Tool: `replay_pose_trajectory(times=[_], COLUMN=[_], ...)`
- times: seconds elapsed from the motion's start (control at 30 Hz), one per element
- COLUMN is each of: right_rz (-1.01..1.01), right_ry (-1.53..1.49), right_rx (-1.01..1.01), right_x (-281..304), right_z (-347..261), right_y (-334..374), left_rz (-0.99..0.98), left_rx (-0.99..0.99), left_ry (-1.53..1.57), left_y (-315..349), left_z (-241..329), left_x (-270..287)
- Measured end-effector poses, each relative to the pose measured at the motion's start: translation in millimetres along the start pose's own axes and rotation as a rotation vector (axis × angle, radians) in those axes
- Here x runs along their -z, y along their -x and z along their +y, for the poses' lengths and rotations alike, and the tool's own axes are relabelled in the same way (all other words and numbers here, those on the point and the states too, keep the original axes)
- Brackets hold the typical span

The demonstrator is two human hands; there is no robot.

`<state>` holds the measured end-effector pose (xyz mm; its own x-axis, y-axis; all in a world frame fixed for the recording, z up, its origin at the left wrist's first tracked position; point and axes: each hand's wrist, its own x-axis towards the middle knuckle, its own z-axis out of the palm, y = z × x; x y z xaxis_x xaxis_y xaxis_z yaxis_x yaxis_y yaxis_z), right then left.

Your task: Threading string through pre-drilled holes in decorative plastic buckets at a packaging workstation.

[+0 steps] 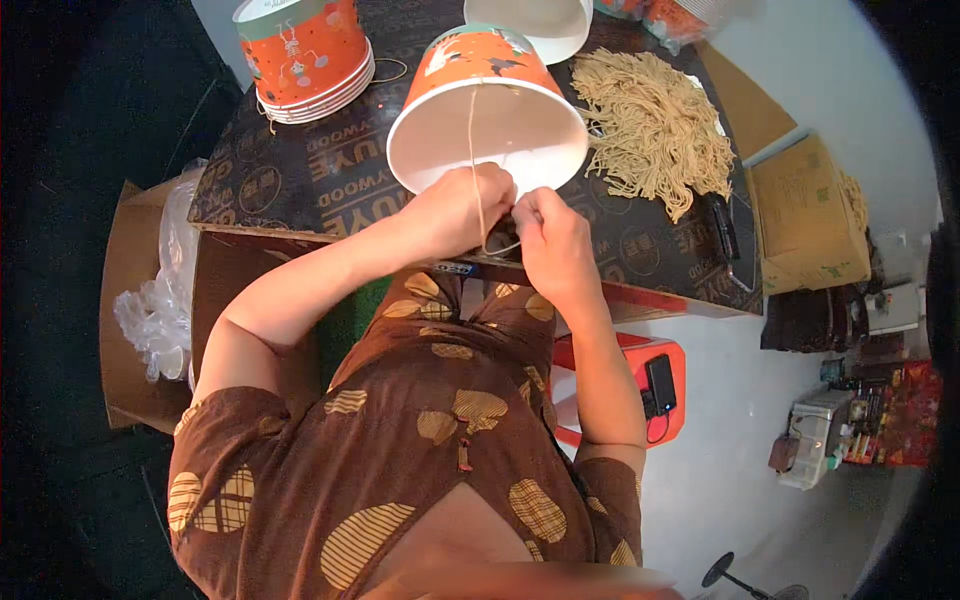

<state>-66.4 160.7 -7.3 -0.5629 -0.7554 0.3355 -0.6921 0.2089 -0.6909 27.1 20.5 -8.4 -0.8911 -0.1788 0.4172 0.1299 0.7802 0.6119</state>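
An orange paper bucket (pixel 487 62) with white inside lies tipped on the table, its mouth turned toward me. From the top of its rim a beige cord (pixel 474 130) hangs across the opening and loops down by my hands. My left hand (pixel 465 208) is closed at the lower rim, its fingertips pinched together. Close beside it, my right hand (pixel 552 240) is also closed, thumb against fingers, by the cord's loop. Both seem to grip the cord at the rim, though the pinched spot is largely hidden by the fingers.
A stack of orange buckets (pixel 305 60) stands at the far left, another white-lined bucket (pixel 535 25) behind. Right of my work lies a heap of beige cords (pixel 655 130), with a black tool (pixel 722 230) near the table edge. Cardboard boxes (pixel 810 215) flank the table; a red stool (pixel 670 350) stands below.
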Motion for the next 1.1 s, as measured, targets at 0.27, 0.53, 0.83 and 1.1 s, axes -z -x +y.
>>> replay_pose_trajectory(times=[0.27,0.53,0.83,1.1], right_rz=[-0.009,0.172,0.168,0.231], right_ry=[0.084,-0.096,-0.050,0.111], right_rx=[0.011,-0.018,-0.022,0.098], right_x=[8.0,-10.1,-11.4,-16.6], right_z=[-5.8,-13.7,-11.1,-7.1], right_y=[19.5,18.6,23.1,20.9], left_rz=[-0.089,-0.037,-0.044,-0.061], left_rx=[0.434,0.371,0.456,0.499], left_ry=[0.467,0.485,0.577,0.600], left_y=[-2.8,0.1,0.1,1.3], left_z=[2.9,5.5,16.8,16.4], left_x=[10.2,-1.7,1.5,3.5])
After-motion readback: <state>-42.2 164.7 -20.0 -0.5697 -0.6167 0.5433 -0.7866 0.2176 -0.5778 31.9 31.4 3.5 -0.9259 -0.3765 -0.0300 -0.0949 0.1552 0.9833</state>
